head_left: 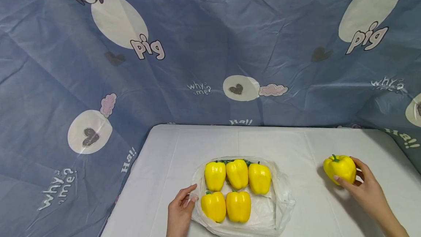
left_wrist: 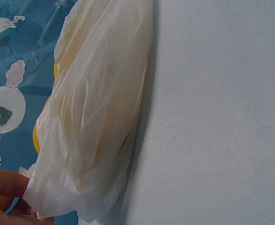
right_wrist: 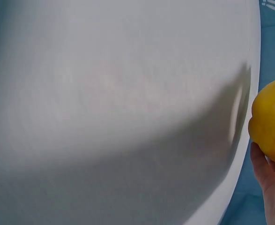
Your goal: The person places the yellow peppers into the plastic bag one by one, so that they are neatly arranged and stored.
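Observation:
My right hand (head_left: 370, 189) grips a yellow bell pepper (head_left: 340, 169) between thumb and fingers, over the right part of the table. Its green stem points up and away. In the right wrist view, the same bell pepper (right_wrist: 273, 122) shows at the right edge above the fingers. My left hand (head_left: 182, 207) pinches the left rim of a thin white plastic bag (head_left: 263, 217). Several yellow bell peppers (head_left: 238, 206) lie in the open bag, three in a back row and two in front. The left wrist view shows the bag's crumpled side (left_wrist: 95, 108), with the left fingers (left_wrist: 8, 180) at its edge.
A white cloth covers the table (head_left: 315, 207). Behind and to the left hangs a blue printed curtain (head_left: 210, 46) with pig and cloud pictures. The bag's loose right side (head_left: 285, 196) spreads out on the cloth.

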